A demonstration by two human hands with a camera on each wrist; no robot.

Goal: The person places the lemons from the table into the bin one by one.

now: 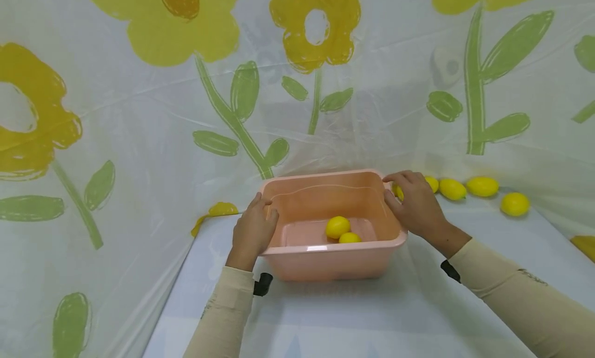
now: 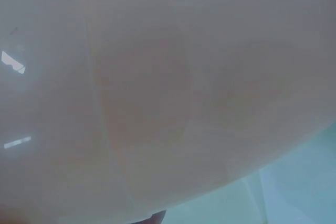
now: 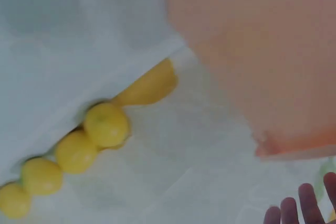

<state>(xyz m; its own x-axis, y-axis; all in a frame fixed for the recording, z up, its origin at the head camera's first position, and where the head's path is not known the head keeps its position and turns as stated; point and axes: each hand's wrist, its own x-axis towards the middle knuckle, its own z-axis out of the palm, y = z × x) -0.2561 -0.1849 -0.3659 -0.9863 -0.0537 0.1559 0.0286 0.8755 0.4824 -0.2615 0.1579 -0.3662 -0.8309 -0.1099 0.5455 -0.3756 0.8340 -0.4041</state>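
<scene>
A pink plastic basin stands on the white-covered table, with two yellow lemons on its floor. My left hand holds its left rim, the thumb over the inner side. At the far right corner, my right hand touches the rim with fingers stretched forward and the thumb beside it. The right wrist view shows that hand's straight, slightly spread fingers near the basin's pink corner handle. In the left wrist view a blurred pale surface fills most of the frame and hides the left fingers.
Several more lemons lie along the table's back edge, right of the basin; the nearest ones are partly behind the right hand. A flower-printed curtain hangs directly behind the table and along its left side. The table top stretches in front.
</scene>
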